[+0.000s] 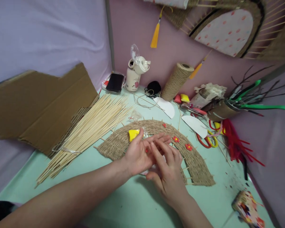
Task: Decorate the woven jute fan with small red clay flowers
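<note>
My left hand [139, 155] is turned palm up, its fingers stretched out. A small red bit [146, 151], apparently modelling clay, lies on that palm. Over it, my right hand [168, 164] has its extended fingertips against the left palm and fingers; anything under them is hidden. Beneath both hands spreads a woven twine fan shape [114, 144] on thin sticks. Several red flowers with yellow centres [175, 139] sit along its band, with a small red piece [164, 125] farther up. A yellow packet [133, 135] rests on the weave just beyond my left thumb.
Bamboo sticks [90, 133] and cardboard [49, 104] lie left. Behind stand a phone [115, 82], a bottle [133, 76] and a twine spool [177, 80]. White paper pieces [196, 126], scissors [212, 139], red pipe cleaners [232, 142] and a stained block [247, 207] occupy the right.
</note>
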{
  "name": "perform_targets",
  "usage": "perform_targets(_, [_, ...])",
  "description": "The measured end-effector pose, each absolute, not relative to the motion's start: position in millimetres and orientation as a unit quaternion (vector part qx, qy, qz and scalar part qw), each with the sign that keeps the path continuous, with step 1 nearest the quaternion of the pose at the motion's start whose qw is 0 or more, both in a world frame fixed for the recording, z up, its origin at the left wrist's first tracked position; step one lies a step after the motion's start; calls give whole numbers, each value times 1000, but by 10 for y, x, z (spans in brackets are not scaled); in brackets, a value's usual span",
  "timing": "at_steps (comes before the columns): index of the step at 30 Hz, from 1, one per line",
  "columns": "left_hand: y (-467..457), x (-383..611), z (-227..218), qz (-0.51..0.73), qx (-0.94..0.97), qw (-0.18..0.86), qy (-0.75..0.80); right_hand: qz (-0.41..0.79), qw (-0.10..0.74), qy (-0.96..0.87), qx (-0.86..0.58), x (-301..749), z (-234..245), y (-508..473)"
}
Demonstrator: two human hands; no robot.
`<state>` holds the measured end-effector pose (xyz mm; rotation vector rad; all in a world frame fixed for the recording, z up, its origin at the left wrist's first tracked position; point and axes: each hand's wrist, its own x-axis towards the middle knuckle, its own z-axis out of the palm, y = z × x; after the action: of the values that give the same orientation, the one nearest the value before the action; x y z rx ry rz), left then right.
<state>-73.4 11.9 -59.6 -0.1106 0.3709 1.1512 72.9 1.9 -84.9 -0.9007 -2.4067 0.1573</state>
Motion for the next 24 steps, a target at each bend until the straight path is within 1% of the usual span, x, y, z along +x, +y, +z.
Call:
perform_targets(4, [128, -751, -608, 541, -43, 822, 170, 55, 285, -895, -339, 741, -853, 31])
perform_targets(9, [133, -788, -625, 541, -24, 828, 148, 43, 285, -907, -308, 733, -841, 37])
perform_targets(12, [134, -803, -618, 547, -29, 825, 143, 34, 289, -896, -335, 739, -843, 47])
perform_targets(16, [126, -804, -612, 526, -23, 838, 144, 45, 290, -901, -318, 731, -832, 39])
perform_targets(18, [119, -802, -607, 526, -17, 838, 143, 53, 308, -899, -306, 722, -812, 31])
perform_targets(24, [75, -765, -575, 514, 3, 842, 162, 106, 374, -855, -344, 681, -770, 36])
